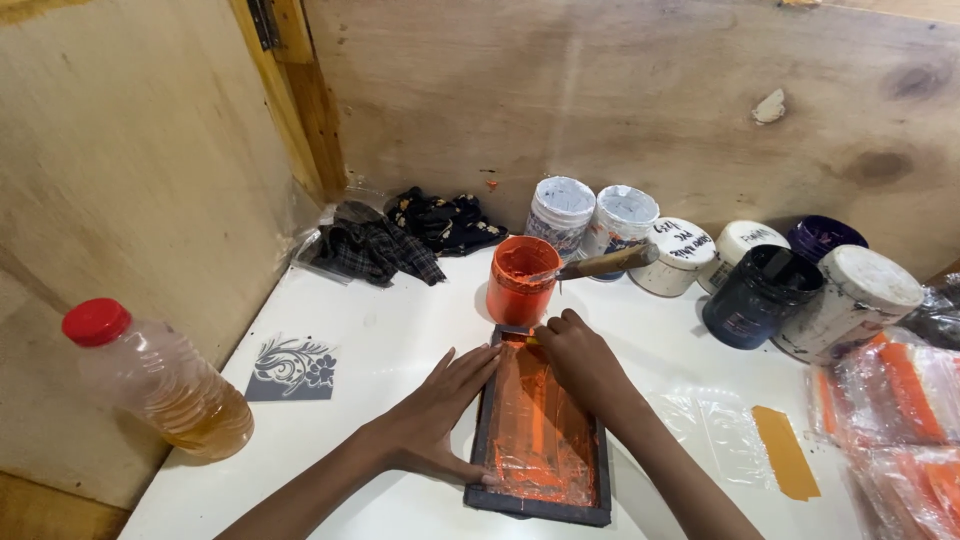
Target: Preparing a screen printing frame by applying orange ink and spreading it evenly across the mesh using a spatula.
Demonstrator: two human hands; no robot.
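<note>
Left hand lies open and flat along the left edge of the small dark-framed screen, fingers spread, apparently pinning it so it cannot slide on the white table. Right hand is curled shut at the frame's far end, seemingly pressing a small tool into the mesh; the tool itself is hidden. Screen sits centre-front, its mesh coated in streaky orange ink. Open orange paint tub stands just beyond it, a wooden-handled tool resting across the rim, within easy reach.
</note>
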